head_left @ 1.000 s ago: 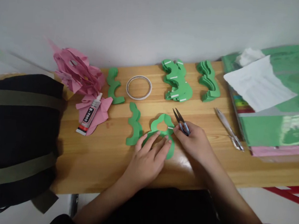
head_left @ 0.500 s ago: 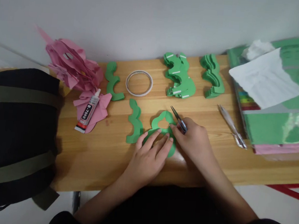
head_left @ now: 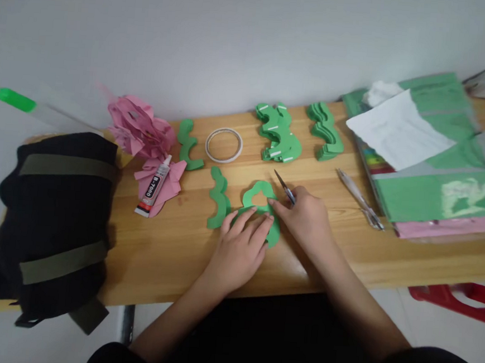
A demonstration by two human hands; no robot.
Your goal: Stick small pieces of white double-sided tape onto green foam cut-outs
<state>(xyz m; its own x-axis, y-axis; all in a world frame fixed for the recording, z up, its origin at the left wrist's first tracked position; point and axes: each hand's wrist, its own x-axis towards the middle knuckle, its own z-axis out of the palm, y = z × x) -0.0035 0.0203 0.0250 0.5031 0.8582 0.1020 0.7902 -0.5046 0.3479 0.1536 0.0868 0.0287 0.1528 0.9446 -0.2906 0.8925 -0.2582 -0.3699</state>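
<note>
In the middle of the table, my left hand (head_left: 239, 248) lies with its fingers spread over a green wavy paper cutout (head_left: 272, 234), pressing it to the wood. Another green paper ring shape (head_left: 252, 195) shows just beyond the fingertips, its centre open. My right hand (head_left: 309, 217) grips a pair of scissors (head_left: 284, 187), their dark pointed blades jutting up and to the left. Its thumb and fingertip touch the right edge of the green paper. A single green wavy strip (head_left: 219, 199) lies left of my left hand.
Behind are a tape roll (head_left: 224, 145), a green cutout (head_left: 189, 144) and stacked green cutouts (head_left: 280, 133), (head_left: 325, 132). At left sit pink paper pieces (head_left: 140, 126), a glue tube (head_left: 153, 187) and a black bag (head_left: 63, 223). At right lie a pen (head_left: 359, 197) and paper packs (head_left: 443, 197).
The view has shifted, bringing in a green-tipped object at left and a white box at far right. Both hands keep nearly the same hold on the paper and scissors.
</note>
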